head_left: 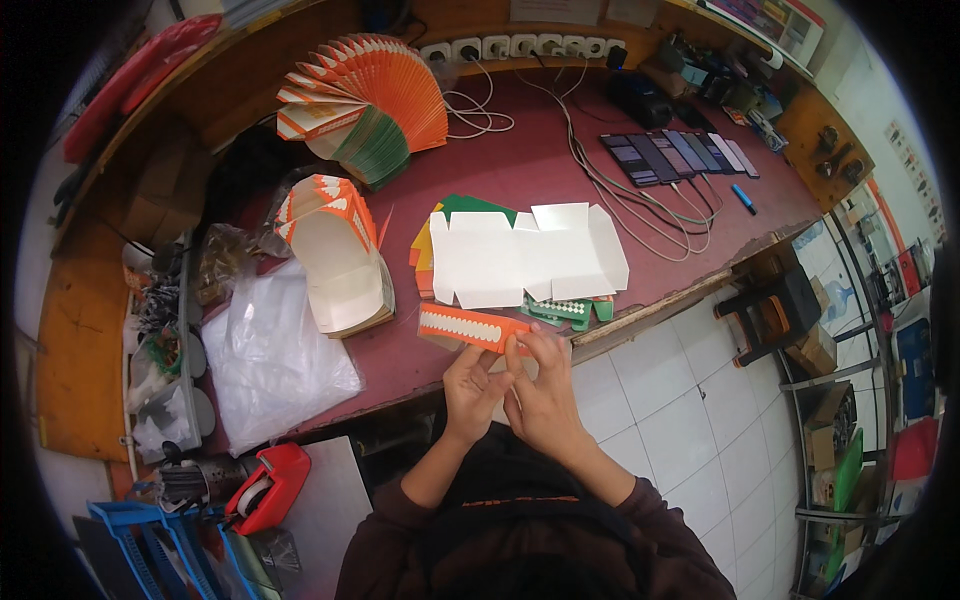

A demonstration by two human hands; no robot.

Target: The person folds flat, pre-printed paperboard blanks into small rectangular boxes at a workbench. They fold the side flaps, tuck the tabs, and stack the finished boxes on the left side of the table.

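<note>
A: Maroon workbench (560, 170), white tile floor (690, 420) under you. What've you got?
B: Your left hand (472, 385) & right hand (540, 385) both pinch an orange-white folded carton (472, 327) at the bench's near edge.
A: Nearby?
B: Flat white carton blank (525, 255) just behind it; carton stack (340, 265) to the left; red tape dispenser (270, 485) lower left.

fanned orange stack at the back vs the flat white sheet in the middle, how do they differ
The fanned orange stack holds many folded pieces spread in an arc, coloured faces showing; the flat white sheet is unfolded, blank side up. The stack sits far from both hands; the sheet lies nearer them. Both rest on the red table.
</note>
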